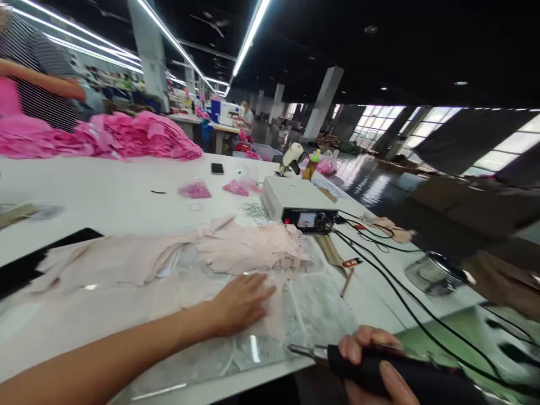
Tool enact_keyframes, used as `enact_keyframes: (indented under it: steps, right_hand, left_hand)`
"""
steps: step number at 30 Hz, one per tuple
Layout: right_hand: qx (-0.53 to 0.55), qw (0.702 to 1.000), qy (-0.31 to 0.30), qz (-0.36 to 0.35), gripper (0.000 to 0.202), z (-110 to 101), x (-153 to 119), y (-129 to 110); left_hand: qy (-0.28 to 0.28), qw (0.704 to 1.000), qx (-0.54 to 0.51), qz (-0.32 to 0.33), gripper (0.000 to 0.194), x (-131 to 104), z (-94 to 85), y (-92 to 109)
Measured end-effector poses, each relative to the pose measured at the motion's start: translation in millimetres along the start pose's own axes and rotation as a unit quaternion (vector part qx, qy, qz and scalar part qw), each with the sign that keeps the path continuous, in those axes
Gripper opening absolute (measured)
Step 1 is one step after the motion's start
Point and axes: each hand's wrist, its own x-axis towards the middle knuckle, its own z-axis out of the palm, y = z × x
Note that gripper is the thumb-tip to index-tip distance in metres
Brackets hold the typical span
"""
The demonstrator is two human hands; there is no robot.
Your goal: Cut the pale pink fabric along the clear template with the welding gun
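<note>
My left hand [244, 304] lies palm down with its fingers spread on a thin pale pink fabric piece [276, 315], over a clear plastic sheet [320, 304]. At the lower right, my right hand [375, 360] is wrapped round a black-handled tool [346, 360] whose pointed metal tip faces left, near the table's front edge. Just beyond my left hand is a pile of pale pink cut pieces [253, 244]. More pale fabric [113, 259] stretches to the left.
A white control box [299, 197] with black cables [392, 281] stands behind the fabric. Red-handled snips [351, 262], a glass jar [436, 275] and a phone [217, 168] rest on the table. Pink fabric heaps [139, 135] and a person [42, 73] are at the far left.
</note>
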Motion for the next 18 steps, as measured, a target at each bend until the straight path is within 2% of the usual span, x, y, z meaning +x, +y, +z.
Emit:
enact_keyframes:
  steps: [2, 5, 9, 11, 13, 16, 18]
  right_hand:
    - [0.001, 0.998, 0.016, -0.057, 0.017, 11.6, -4.4, 1.8]
    - [-0.009, 0.997, 0.017, -0.069, 0.017, 18.3, -3.8, 12.1]
    - [0.005, 0.997, 0.015, -0.078, 0.016, 18.3, -2.0, 20.2]
    - [0.003, 0.996, 0.021, -0.084, 0.016, 17.9, -1.8, 21.1]
    - [-0.002, 0.995, 0.032, -0.089, 0.016, 17.1, -1.7, 21.3]
    - [-0.01, 0.994, 0.048, -0.094, 0.016, 15.2, -2.3, 21.5]
    - [-0.012, 0.994, 0.054, -0.094, 0.017, 14.4, -3.2, 22.0]
  left_hand:
    - [0.034, 0.999, -0.006, -0.011, 0.043, -14.1, 0.6, -13.4]
    - [0.062, 0.998, -0.012, -0.006, 0.04, -32.6, 0.5, -30.5]
    - [0.052, 0.999, -0.006, 0.006, 0.045, -41.5, -5.8, -24.8]
    - [0.045, 0.999, -0.003, 0.007, 0.052, -36.6, -9.6, -17.1]
    - [0.037, 0.999, -0.016, 0.033, 0.049, -25.6, -13.2, -12.4]
    - [0.019, 0.991, -0.059, 0.122, 0.032, -2.8, -17.3, -12.1]
    - [0.002, 0.98, -0.086, 0.181, 0.031, 11.6, -17.7, -13.9]
